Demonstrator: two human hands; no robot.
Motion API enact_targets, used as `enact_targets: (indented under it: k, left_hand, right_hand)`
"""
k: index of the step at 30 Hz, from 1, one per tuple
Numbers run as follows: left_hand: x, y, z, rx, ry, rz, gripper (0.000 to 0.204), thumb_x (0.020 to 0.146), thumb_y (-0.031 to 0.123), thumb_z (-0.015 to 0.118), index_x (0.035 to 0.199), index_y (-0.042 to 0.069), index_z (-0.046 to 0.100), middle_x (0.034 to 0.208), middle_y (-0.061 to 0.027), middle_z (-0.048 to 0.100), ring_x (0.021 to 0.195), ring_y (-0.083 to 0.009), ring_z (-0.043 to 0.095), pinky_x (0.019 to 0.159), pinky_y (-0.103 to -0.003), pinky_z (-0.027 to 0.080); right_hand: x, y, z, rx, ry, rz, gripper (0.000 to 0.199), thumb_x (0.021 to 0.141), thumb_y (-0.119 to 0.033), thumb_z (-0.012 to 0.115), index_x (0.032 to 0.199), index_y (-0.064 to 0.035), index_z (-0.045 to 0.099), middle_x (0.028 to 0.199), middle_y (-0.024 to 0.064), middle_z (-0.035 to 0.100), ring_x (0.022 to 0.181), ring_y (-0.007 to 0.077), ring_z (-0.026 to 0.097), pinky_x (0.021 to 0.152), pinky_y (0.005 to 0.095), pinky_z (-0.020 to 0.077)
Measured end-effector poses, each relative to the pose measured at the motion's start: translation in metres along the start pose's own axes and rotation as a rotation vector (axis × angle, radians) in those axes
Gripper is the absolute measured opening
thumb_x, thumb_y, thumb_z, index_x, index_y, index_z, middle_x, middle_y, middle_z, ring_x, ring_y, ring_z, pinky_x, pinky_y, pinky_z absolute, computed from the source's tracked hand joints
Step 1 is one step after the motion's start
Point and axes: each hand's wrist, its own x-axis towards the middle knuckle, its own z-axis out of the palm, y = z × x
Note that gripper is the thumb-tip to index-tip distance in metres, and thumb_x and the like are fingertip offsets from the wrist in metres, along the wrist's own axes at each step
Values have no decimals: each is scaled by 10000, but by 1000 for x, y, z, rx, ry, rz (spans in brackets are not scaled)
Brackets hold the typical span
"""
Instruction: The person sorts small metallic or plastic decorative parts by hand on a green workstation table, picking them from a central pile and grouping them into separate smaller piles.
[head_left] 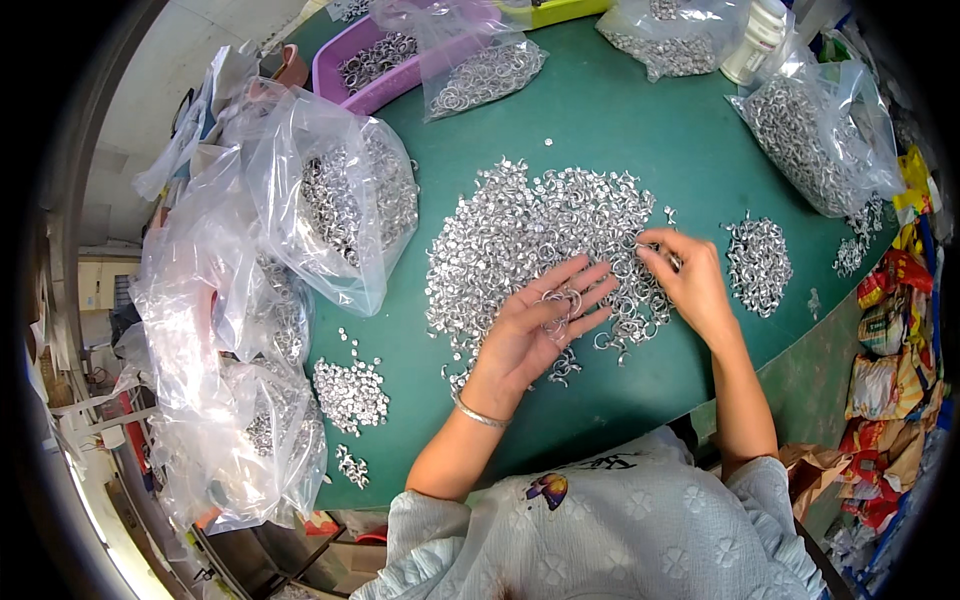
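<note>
A pale grey-blue shirt [640, 530] with a dark butterfly motif [548, 490] fills the foreground as we look down on a green table [640, 125] loaded with small silver-coloured metal pieces. The left hand [552, 318], a silver bracelet [480, 412] at its wrist, is turned palm up with its fingers extended and slightly apart; we see several rings [562, 303] lying loose across them, with nothing clamped. The right hand [682, 275] reaches to the right edge of the main pile [530, 215], its thumb and forefinger nearly together; we cannot tell whether a piece is caught between the tips. The pile, many of its pieces curved like open rings, spreads across the middle of the table, beyond and beneath the hands. To its right we find a smaller heap [758, 265], and at lower left another mound [350, 393] with a little cluster [352, 466] just below it. Clear plastic bags [345, 200] of similar pieces crowd the left side, and a full bag [815, 135] leans at upper right, near a white bottle [755, 42]. At the far edge we see a purple bin [335, 90] holding more pieces, with another bag [485, 78] beside it.
</note>
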Motion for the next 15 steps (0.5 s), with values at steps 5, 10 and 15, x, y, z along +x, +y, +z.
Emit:
enact_targets:
  k: [5,10,15]
  left_hand:
    - [-5,-5,4,193,70,-39,617,900,-86,453,1476,8,254,1367,-219,464,1242,-297,509,1056,-453,443]
    - [-10,-6,2,295,74,-22,713,902,-97,455,1519,66,137,1350,-181,480,1163,-244,555,1047,-437,458]
    - [-14,-5,10,382,183,68,509,939,-52,445,1431,29,343,1247,-150,542,1057,-197,589,890,-358,532]
  right_hand:
    - [-13,-29,13,253,-249,-265,178,839,-58,663,1009,-24,705,882,131,716,749,211,695,661,314,530]
    - [-17,-38,17,271,-421,-127,168,851,-102,649,998,-53,711,889,132,711,762,309,685,669,360,533]
    - [-18,-31,9,77,-261,-49,158,892,-155,622,930,-27,707,798,154,687,664,308,656,628,363,504]
